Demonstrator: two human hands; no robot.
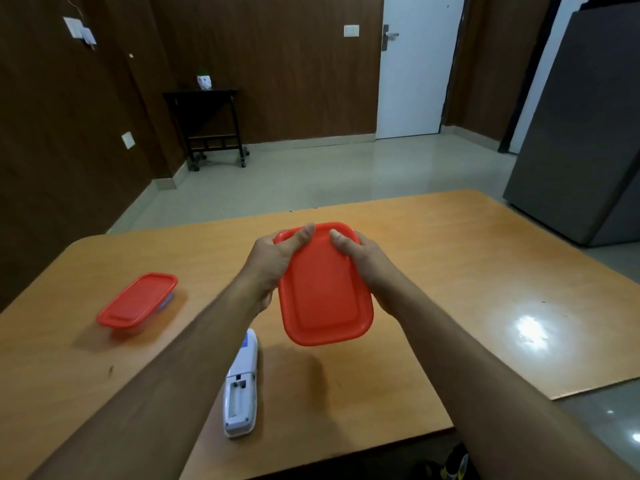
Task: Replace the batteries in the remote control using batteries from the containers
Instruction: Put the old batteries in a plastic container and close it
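Presently both hands hold one red-lidded container (325,289) lifted clear of the counter (485,271), lid facing the camera. The left hand (273,261) grasps the container's left edge, thumb laid over the far left corner of the lid. The right hand (363,261) grasps the right edge, thumb on the far right corner. Each grip is closed on the container; the fingers behind it are hidden. The lid appears fully seated.

The container's long axis runs away from the person, near end tilted toward the camera. Both thumbs sit at the far end, so the lid would most likely be peeled from there; neither hand is better placed than the other.

The remote control (241,386) lies on the counter, face down, below and to the left of the held container, beside the left forearm. Its long axis also runs roughly away from the person. The battery compartment is uncovered and appears empty, though detail is limited. The left hand is the nearer to it.

A second red-lidded container (138,301) rests closed on the counter, well apart to the left.
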